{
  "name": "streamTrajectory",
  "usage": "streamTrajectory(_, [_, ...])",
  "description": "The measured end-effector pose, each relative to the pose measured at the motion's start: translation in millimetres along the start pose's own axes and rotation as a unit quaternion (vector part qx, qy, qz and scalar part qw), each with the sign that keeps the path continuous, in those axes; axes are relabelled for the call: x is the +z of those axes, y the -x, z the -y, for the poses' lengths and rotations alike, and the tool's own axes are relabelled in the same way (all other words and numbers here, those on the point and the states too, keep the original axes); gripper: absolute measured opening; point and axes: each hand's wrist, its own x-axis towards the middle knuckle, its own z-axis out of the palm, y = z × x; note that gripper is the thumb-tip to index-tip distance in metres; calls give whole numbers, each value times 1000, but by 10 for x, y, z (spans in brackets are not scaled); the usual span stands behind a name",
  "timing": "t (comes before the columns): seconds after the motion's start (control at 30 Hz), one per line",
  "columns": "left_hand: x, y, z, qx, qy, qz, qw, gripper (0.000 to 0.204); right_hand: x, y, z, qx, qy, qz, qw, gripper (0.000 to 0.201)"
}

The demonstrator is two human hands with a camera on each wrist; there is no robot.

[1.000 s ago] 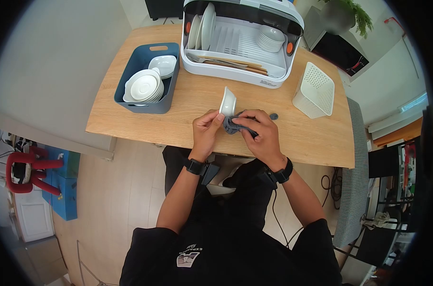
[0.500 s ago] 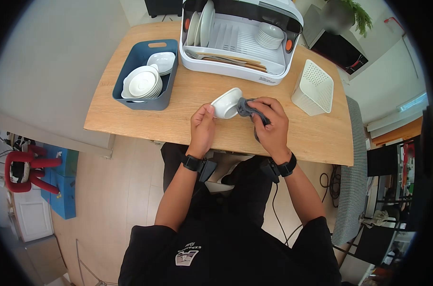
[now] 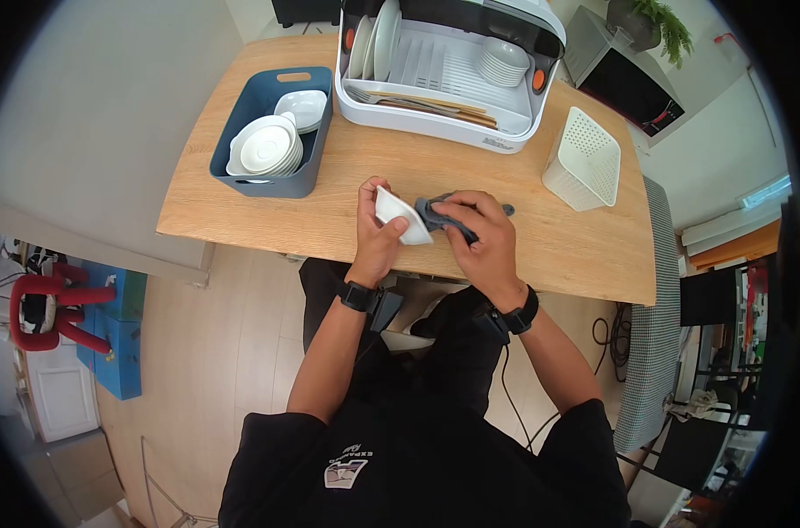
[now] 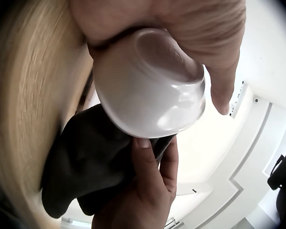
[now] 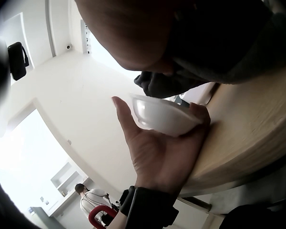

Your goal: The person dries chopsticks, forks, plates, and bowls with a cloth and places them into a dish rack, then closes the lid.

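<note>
My left hand point(image 3: 378, 246) holds a small white bowl point(image 3: 400, 217) tilted on its side above the table's near part. In the left wrist view the bowl's glossy outside and foot ring point(image 4: 174, 57) face the camera, with the palm against it. My right hand point(image 3: 490, 246) grips a bunched dark grey cloth point(image 3: 427, 213) right at the bowl's rim. Part of the cloth point(image 4: 86, 152) hangs beside the right thumb in the left wrist view. Seen from the right wrist, the bowl point(image 5: 164, 117) lies cupped between the left thumb and fingers, under the cloth.
A blue-grey bin point(image 3: 308, 180) with stacked white dishes stands at the left of the wooden table point(image 3: 242, 216). At the back is a white dish cabinet point(image 3: 418, 132) with plates, small bowls, chopsticks and forks. A perforated white basket point(image 3: 585, 163) stands at the right.
The bowl has turned in my left hand, from its inside showing to lying edge-up against the palm. My right hand with the cloth has come left and slightly nearer the body since half a second ago.
</note>
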Motion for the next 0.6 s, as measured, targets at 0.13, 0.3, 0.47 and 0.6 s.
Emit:
streamTrajectory(0.13, [-46, -5, 4, -79, 88, -11, 993, 54, 123, 34, 39, -27, -5, 13, 1000, 39])
streamTrajectory(0.3, [12, -42, -53, -109, 64, 4, 992, 34, 205, 39, 55, -39, 9, 21, 999, 39])
streamTrajectory(0.47, [36, -58, -45, -115, -15, 42, 992, 46, 207, -7, 17, -41, 17, 3, 999, 38])
streamTrajectory(0.6, [98, -57, -72, -106, -16, 81, 991, 58, 174, -65, -19, -62, 51, -26, 996, 30])
